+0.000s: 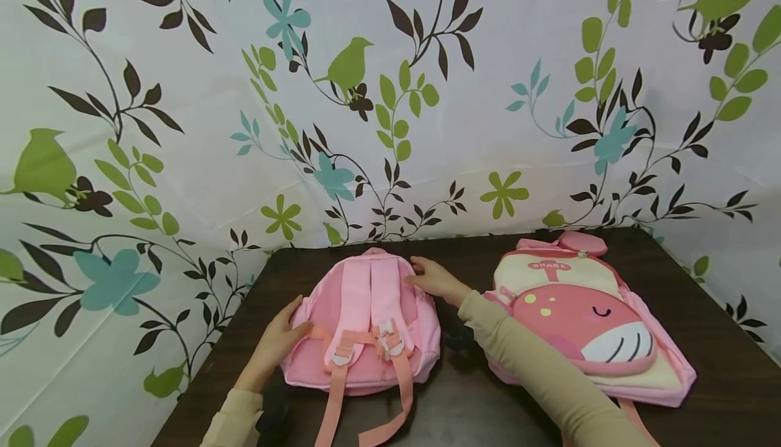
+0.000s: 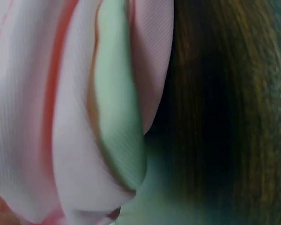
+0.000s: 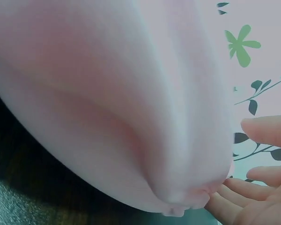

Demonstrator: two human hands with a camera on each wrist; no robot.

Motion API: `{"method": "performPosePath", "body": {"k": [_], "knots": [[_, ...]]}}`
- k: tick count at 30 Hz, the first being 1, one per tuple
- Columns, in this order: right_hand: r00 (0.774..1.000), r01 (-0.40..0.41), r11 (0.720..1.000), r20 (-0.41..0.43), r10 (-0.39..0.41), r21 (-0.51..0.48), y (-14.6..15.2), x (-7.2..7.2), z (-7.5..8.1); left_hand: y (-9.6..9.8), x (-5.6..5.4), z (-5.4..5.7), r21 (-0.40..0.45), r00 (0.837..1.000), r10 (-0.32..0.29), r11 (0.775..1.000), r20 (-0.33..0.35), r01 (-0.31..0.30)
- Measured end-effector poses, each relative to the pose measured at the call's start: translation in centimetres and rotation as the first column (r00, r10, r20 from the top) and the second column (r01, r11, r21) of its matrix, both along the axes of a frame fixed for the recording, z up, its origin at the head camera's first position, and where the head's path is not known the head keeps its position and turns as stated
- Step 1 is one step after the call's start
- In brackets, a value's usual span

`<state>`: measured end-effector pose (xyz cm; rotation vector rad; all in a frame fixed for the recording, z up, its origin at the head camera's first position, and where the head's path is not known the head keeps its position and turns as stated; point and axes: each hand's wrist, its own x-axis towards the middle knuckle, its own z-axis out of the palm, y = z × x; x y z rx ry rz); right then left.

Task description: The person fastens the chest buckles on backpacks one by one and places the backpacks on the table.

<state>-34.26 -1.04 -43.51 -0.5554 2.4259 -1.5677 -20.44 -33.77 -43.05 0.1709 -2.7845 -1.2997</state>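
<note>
A pink backpack (image 1: 356, 298) lies on the dark table in the head view, its strap side up. My left hand (image 1: 277, 338) rests against its left side, thumb over the edge near an orange strap. Only a bit of that hand shows in the left wrist view, beside pink folds and a pale green strip (image 2: 114, 93). My right hand (image 1: 436, 281) touches the bag's upper right edge. In the right wrist view its fingers (image 3: 267, 131) are spread and relaxed, some touching the pink fabric (image 3: 178, 117). Two orange webbing straps (image 1: 403, 386) hang toward the near edge.
To the right lies a second backpack (image 1: 555, 270), pink and cream with a whale-shaped front pocket (image 1: 573, 325); my right forearm passes over its near left part. Behind the dark wooden table (image 1: 702, 298) hangs a white cloth (image 1: 427, 128) printed with birds and leaves.
</note>
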Motion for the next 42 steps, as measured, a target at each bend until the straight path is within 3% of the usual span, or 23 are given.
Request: {"method": "performPosePath", "body": {"k": [7, 11, 17, 22, 27, 32, 38, 42], "knots": [[1.000, -0.027, 0.999, -0.004, 0.027, 0.020, 0.0, -0.3, 0.0, 0.0, 0.0, 0.1, -0.029, 1.000, -0.006, 1.000, -0.020, 0.005], [0.999, -0.038, 0.999, -0.018, 0.038, -0.011, 0.3, -0.3, 0.4, 0.3, 0.1, 0.7, -0.076, 0.998, -0.014, 0.997, -0.069, 0.009], [0.996, -0.059, 0.998, -0.072, 0.057, -0.027, 0.7, 0.6, 1.8, 1.4, 0.0, 1.9, -0.122, 0.989, -0.055, 0.992, -0.140, 0.038], [0.987, -0.089, 0.996, -0.137, 0.087, -0.011, 0.8, 2.0, 2.9, 2.9, -0.2, 2.2, -0.126, 0.975, -0.132, 0.986, -0.181, 0.110], [0.968, -0.137, 0.989, -0.204, 0.145, 0.053, 0.8, 3.6, 3.5, 5.1, -0.2, 2.2, -0.166, 0.958, -0.222, 0.967, -0.181, 0.192], [0.943, -0.199, 0.973, -0.247, 0.222, 0.115, 0.8, 4.6, 3.1, 6.9, 0.0, 1.9, -0.136, 0.943, -0.302, 0.949, -0.142, 0.283], [0.930, -0.263, 0.953, -0.223, 0.292, 0.149, 0.4, 5.3, 2.1, 7.4, 0.0, 1.0, -0.183, 0.896, -0.433, 0.893, -0.097, 0.412], [0.914, -0.301, 0.939, -0.231, 0.335, 0.168, 0.1, 5.6, 1.6, 7.4, 0.2, 0.6, -0.201, 0.880, -0.471, 0.870, -0.068, 0.450]]}}
